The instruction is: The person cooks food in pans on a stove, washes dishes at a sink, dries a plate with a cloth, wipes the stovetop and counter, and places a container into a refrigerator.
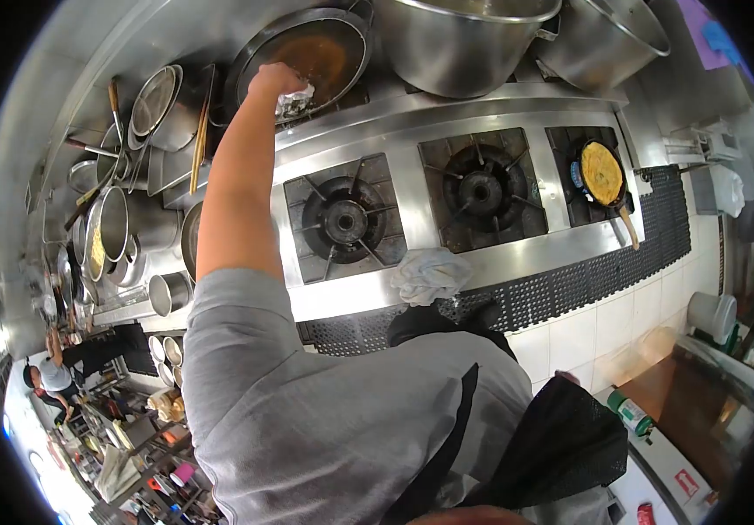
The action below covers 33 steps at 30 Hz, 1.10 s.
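Observation:
My left hand reaches out over a wide dark pan at the back of the stove, its fingers closed on a crumpled white cloth at the pan's near edge. Reddish-brown residue shows on the pan's inside. Low at the right, only a bit of my right hand shows beside the black apron, and its fingers are hidden. Another crumpled cloth lies on the stove's front edge.
Two big steel pots stand at the back. A small pan with yellow food sits on the right burner, its handle over the front edge. Pots and strainers crowd the left. A co-worker stands far left.

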Tool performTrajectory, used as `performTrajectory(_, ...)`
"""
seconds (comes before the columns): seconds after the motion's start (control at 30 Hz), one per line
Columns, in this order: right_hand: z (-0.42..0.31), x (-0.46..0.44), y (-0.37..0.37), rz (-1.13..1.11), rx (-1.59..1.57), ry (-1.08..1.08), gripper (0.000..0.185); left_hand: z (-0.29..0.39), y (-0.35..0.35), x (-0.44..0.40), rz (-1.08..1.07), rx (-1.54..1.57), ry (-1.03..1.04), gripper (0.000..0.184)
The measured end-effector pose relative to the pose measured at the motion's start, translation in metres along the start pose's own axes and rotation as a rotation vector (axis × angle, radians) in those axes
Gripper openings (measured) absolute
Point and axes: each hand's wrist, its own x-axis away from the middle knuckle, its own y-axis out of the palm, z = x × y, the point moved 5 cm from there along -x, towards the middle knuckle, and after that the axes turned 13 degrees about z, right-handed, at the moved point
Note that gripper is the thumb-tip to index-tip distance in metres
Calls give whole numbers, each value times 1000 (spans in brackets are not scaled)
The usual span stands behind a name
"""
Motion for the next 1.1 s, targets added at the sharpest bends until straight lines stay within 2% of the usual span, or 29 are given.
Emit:
performTrajectory(0.03,-1,-3,2,27,-117,114,29,0,-8,2,-2,-5,6,61)
performTrajectory(0.07,8,-5,12,-3,-515,710,30,-4,-20,3,31,7,-40,61)
performTrajectory(0.1,-6,-8,6,8,-418,604,29,-8,-31,4,63,20,-89,61)
performTrajectory(0.23,-11,2,13,1,-454,712,25,-42,-63,-25,-19,-196,39,52)
performTrajectory(0.27,-3,3,15,1,-451,705,25,-53,-80,-28,81,-215,41,51)
performTrajectory(0.3,-17,2,19,-163,-83,112,24,-64,-96,-30,181,-235,44,49)
performTrajectory(0.33,-27,11,20,-60,282,-482,24,-79,-104,-31,182,-233,39,49)
performTrajectory(0.37,-33,16,19,-37,347,-595,24,-87,-119,-26,225,-165,97,43)
performTrajectory(0.47,-41,16,20,-102,329,-528,24,-80,-143,2,252,143,85,30)
performTrajectory(0.53,-50,12,18,-116,330,-518,24,-75,-121,6,150,794,-161,31)
performTrajectory(0.57,-55,10,17,-123,327,-511,24,-63,-110,4,135,781,-138,32)
performTrajectory(0.67,-63,0,16,-130,275,-444,24,-14,-64,-5,99,608,-69,37)
performTrajectory(0.73,-70,-8,15,-154,177,-329,24,20,-37,-13,127,393,97,42)
performTrajectory(0.8,-69,-12,13,-211,-3,-46,24,48,-9,-21,200,210,257,45)
performTrajectory(0.83,-52,-14,15,-137,-236,305,25,59,-4,-23,264,96,361,45)
performTrajectory(0.87,-32,-12,21,-55,-469,655,26,65,-8,-24,265,100,369,45)
performTrajectory(0.93,-16,-6,26,-34,-483,641,26,71,-8,-27,99,207,250,53)
performTrajectory(0.97,-12,-2,26,-21,-496,621,27,64,10,-58,316,60,428,51)
performTrajectory(1.0,-18,4,21,-16,-495,625,27,59,-1,-66,279,23,392,51)
performTrajectory(1.07,-35,12,9,-36,-454,499,22,42,-60,-65,253,124,231,51)
performTrajectory(1.1,-38,12,8,-35,-454,497,22,25,-77,-69,305,84,292,51)
